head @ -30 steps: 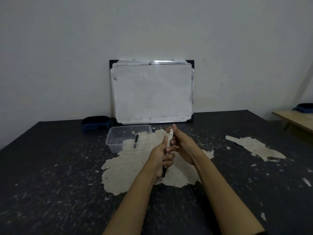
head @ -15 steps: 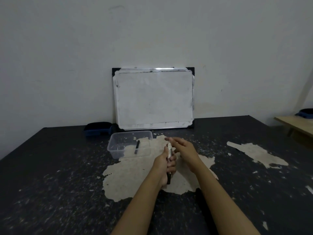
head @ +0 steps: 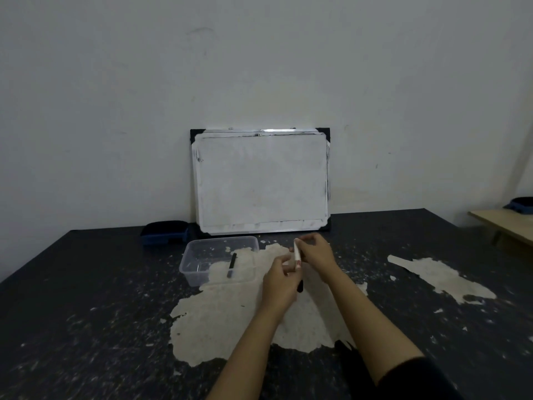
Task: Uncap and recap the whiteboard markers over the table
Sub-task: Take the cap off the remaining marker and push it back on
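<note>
Both hands hold one whiteboard marker (head: 296, 253) above the pale worn patch in the middle of the dark table (head: 86, 284). My right hand (head: 315, 254) pinches the upper part of its white barrel. My left hand (head: 278, 284) grips the lower part, and a black end (head: 300, 285) pokes out below that fist. Fingers cover the join, so I cannot tell if cap and barrel are apart. A second, black marker (head: 232, 265) lies inside a clear plastic container (head: 222, 240) to the left of my hands.
A whiteboard (head: 261, 180) leans on the wall at the table's back edge. A dark blue box (head: 164, 232) sits to its left, behind the container. A wooden side table (head: 504, 226) with a blue item (head: 522, 203) stands at the far right.
My right hand has shifted from the marker's top end to its white barrel and moved up and right. My left hand's grip has loosened, its fingers now lower on the marker.
</note>
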Available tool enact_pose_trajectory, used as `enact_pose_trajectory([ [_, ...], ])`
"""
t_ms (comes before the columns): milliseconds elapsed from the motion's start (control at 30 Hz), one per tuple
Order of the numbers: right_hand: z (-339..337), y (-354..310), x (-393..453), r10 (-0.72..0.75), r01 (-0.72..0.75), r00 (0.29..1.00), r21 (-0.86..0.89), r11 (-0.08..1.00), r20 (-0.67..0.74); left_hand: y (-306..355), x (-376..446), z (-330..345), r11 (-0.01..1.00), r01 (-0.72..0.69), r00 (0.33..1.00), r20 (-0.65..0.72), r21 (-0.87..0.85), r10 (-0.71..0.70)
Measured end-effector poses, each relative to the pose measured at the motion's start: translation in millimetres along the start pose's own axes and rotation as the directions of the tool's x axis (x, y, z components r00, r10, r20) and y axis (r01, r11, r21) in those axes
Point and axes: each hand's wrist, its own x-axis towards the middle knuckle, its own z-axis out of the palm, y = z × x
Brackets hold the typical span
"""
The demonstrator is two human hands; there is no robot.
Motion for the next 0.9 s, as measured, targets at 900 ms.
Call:
enact_pose_trajectory([
  [900,-8,9,20,-0.115,0.126,0.992,-0.396,0.909,0.052,-34,13,-1,0.875,-0.261,0.965,0.080,0.409,0.251],
])
